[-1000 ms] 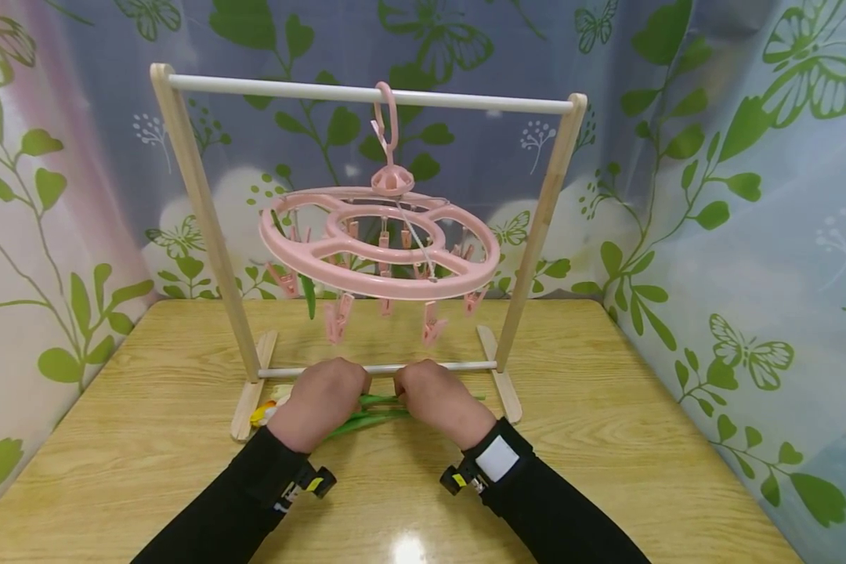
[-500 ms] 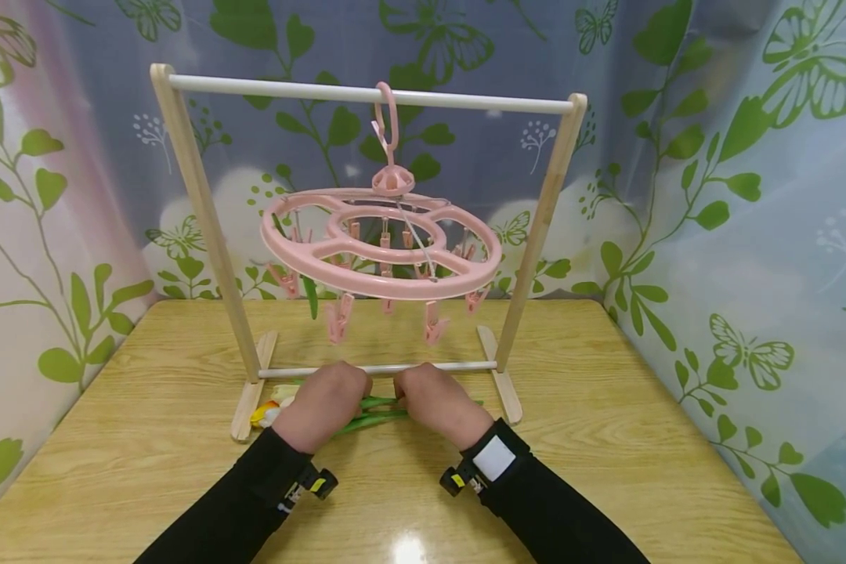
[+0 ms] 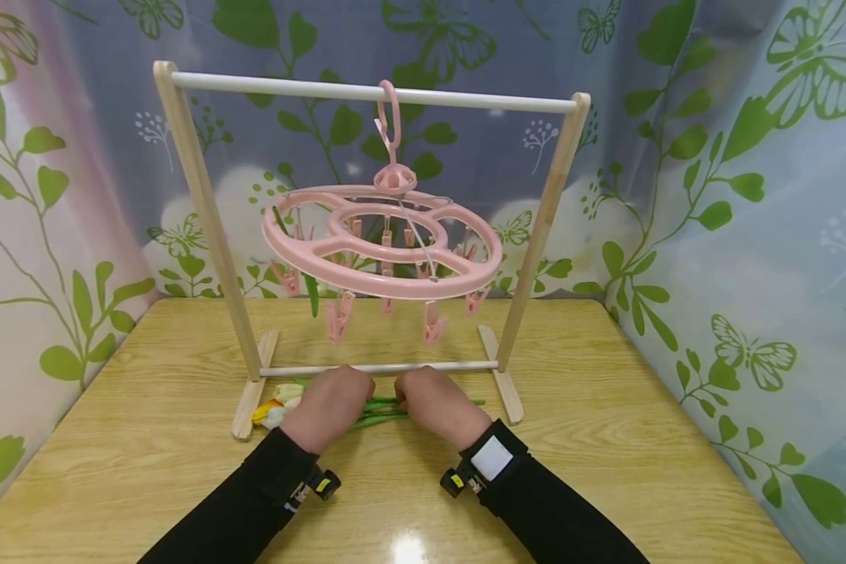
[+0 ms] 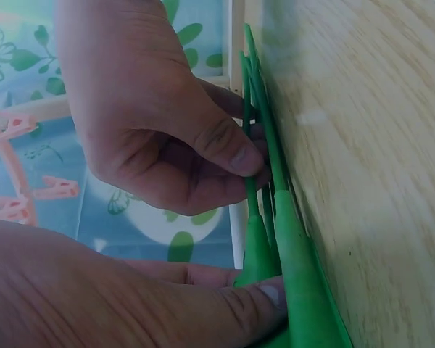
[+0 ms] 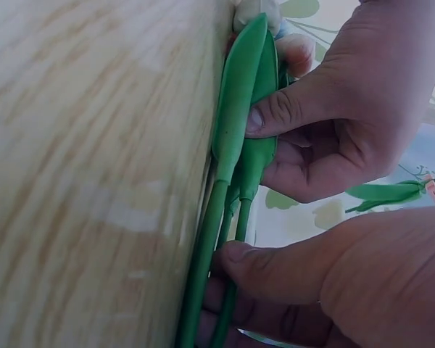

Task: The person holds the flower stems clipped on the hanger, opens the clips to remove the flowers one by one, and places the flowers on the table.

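Note:
Several artificial tulips lie across the table in the head view, their white, cream and yellow-orange blossoms (image 3: 275, 409) at the left and green stems (image 3: 381, 407) running right. My left hand (image 3: 334, 403) holds the tulips near the leaves; in the right wrist view its thumb presses a green leaf (image 5: 257, 145) with fingers behind. Close to its right, my right hand (image 3: 433, 399) pinches the thin stems, as the left wrist view shows with thumb and fingers around a stem (image 4: 250, 196). Some fingertips are hidden behind leaves and stems.
Behind the hands stands a wooden rack (image 3: 204, 211) with white rods. From its top rod hangs a pink oval clip hanger (image 3: 352, 276) with several clothes pegs (image 3: 338, 317). One green-leaved stem (image 3: 312, 296) hangs at its left side. Patterned curtains (image 3: 747, 235) surround the wooden table (image 3: 606, 439).
My left hand has shifted slightly to the right along the tulips, and more of the blossoms shows. The right hand stays in nearly the same place.

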Available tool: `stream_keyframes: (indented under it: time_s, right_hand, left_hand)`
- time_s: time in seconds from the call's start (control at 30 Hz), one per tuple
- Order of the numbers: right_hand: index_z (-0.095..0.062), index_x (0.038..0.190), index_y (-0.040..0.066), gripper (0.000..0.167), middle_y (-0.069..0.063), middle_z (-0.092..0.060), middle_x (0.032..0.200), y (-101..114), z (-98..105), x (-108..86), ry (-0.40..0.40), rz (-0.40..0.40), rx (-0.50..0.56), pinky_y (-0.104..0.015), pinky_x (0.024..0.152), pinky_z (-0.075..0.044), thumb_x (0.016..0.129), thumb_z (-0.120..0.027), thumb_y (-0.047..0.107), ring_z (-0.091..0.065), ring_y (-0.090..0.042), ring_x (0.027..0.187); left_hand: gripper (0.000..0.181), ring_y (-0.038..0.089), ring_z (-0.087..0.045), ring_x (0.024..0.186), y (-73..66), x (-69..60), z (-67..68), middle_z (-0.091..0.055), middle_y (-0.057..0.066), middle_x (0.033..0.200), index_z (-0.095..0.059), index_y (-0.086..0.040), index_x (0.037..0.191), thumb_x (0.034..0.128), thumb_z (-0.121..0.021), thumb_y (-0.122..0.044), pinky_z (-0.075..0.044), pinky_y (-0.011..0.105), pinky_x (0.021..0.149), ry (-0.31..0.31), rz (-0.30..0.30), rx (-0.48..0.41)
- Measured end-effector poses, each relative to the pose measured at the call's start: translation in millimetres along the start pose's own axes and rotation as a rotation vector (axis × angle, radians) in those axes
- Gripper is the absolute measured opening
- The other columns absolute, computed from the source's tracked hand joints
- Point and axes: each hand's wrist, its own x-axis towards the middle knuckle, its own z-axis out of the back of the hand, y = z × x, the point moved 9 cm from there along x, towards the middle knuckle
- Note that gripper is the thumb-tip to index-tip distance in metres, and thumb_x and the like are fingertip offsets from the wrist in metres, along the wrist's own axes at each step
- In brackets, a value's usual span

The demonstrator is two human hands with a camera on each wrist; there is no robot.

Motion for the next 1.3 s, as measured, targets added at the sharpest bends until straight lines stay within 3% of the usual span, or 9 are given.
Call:
stream_keyframes:
  time_s: [0.17,0.3,0.47,0.67,1.3]
  right_hand:
    - [-0.072,0.079,0.014,0.017,0.007,-0.057,0.067,1.0,-2.2,-0.1,-0.022,0.019,-0.045,-0.021,0.055,-0.037,0.095,-0.07,0.009,-0.044,-0.007,0.059]
    - [-0.062,0.069,0.016,0.027,0.007,-0.047,0.062,5.3,-2.6,-0.5,-0.052,0.045,-0.09,-0.022,0.054,-0.035,0.094,-0.068,0.005,-0.04,-0.008,0.059]
    - [-0.054,0.067,0.018,0.034,0.007,-0.042,0.061,7.9,-3.9,0.4,-0.054,0.052,-0.141,-0.022,0.056,-0.034,0.097,-0.064,0.005,-0.037,-0.009,0.06]
    - [-0.068,0.074,0.015,0.024,0.007,-0.051,0.064,3.8,-5.3,0.4,-0.046,0.058,-0.131,-0.022,0.056,-0.037,0.096,-0.067,0.006,-0.041,-0.009,0.061]
    - [-0.069,0.071,0.015,0.024,0.007,-0.053,0.064,2.1,-5.0,0.7,-0.021,0.062,-0.067,-0.022,0.058,-0.037,0.092,-0.071,0.006,-0.04,-0.01,0.061]
  left_hand:
    - [0.03,0.013,-0.05,0.054,-0.4,-1.0,-0.9,-0.053,0.0,0.061,-0.057,-0.012,0.067,0.0908,-0.066,0.003,-0.044,0.031,0.047,-0.042,-0.008,-0.036]
    - [0.03,0.015,-0.053,0.055,-2.7,-2.6,-0.7,-0.054,0.0,0.062,-0.054,-0.013,0.066,0.0875,-0.067,0.004,-0.045,0.032,0.048,-0.079,-0.032,-0.008]
    - [0.031,0.018,-0.057,0.058,-2.0,-0.2,-4.6,-0.057,0.002,0.064,-0.054,-0.014,0.066,0.0893,-0.067,0.002,-0.048,0.034,0.05,-0.023,-0.009,-0.006]
    - [0.033,0.02,-0.059,0.06,3.2,2.5,-14.7,-0.057,0.003,0.064,-0.054,-0.015,0.065,0.0935,-0.066,-0.001,-0.05,0.036,0.052,0.097,0.069,-0.043]
    - [0.031,0.014,-0.048,0.053,4.5,4.2,-12.1,-0.052,0.0,0.059,-0.059,-0.014,0.065,0.0919,-0.069,-0.002,-0.045,0.034,0.046,0.049,0.061,-0.051]
